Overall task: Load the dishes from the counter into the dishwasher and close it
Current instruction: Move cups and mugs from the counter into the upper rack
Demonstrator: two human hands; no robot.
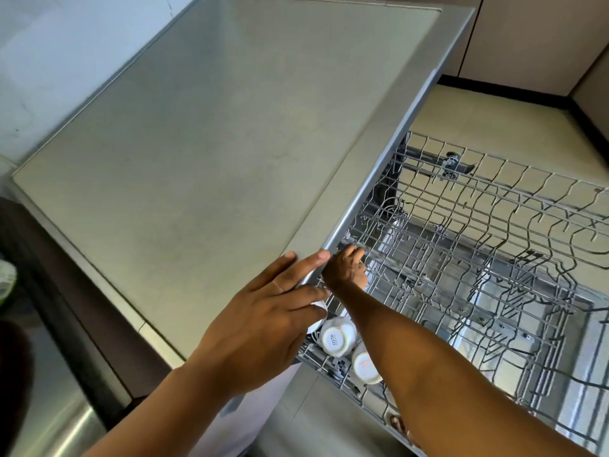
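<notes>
Upper dishwasher rack (494, 258) of grey wire, pulled well out to the right of the grey counter (214, 143), rows of bent tines standing up, mostly bare. In its near-left corner, three white cups upside down and close together: SISTA cup (337, 339) with the word printed on its base, second cup (365, 367) just nearer, third cup (318, 316) half hidden under fingers. Left hand (263, 321) flat on the counter's metal edge, fingers straight, gripping nothing. Right hand (346, 268) inside the rack just beneath that edge, fingers curled among the wires; cannot tell whether closed on anything. Through the wire below, shiny steel door (474, 344).
</notes>
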